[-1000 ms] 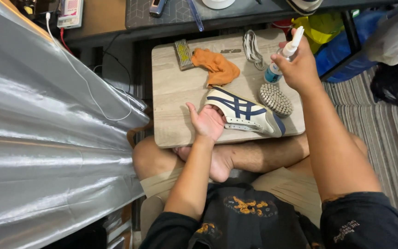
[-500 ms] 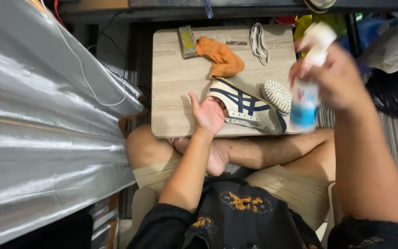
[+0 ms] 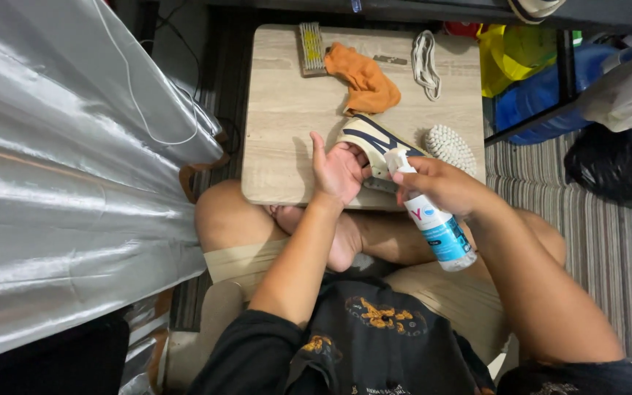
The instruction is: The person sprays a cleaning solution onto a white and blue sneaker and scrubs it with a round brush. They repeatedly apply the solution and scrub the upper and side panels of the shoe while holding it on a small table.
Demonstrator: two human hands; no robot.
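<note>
Down came the right hand (image 3: 440, 186) since the earlier picture, when it was up high at the right side; it now sits close to the shoe (image 3: 378, 140) with the spray bottle (image 3: 433, 219) gripped tight in its fingers. The bottle's white top points at the shoe, and its blue bottom end tips back toward the person's lap.

Far on the left hangs a big shiny silver sheet (image 3: 60, 168) with a thin white wire (image 3: 140, 110) running over it. Next comes the small wooden table (image 3: 287, 117). Near its back edge lies a little flat brush (image 3: 311, 48), and just beside that is a crumpled orange cloth (image 3: 363, 80).

The left hand (image 3: 339, 170) rests at the front edge of the table. It is curled around the near end of the shoe and holds it. The shoe is cream with dark blue stripes and lies tilted near the front right part of the table, touching the cloth's lower end.

White laces (image 3: 426, 62) lie near the back right corner. A round white scrub brush (image 3: 451, 146) sits at the right edge, just beside the shoe. Past the table are a yellow bag (image 3: 517, 55) and a black bag (image 3: 616, 164) on the striped rug (image 3: 594, 234).
</note>
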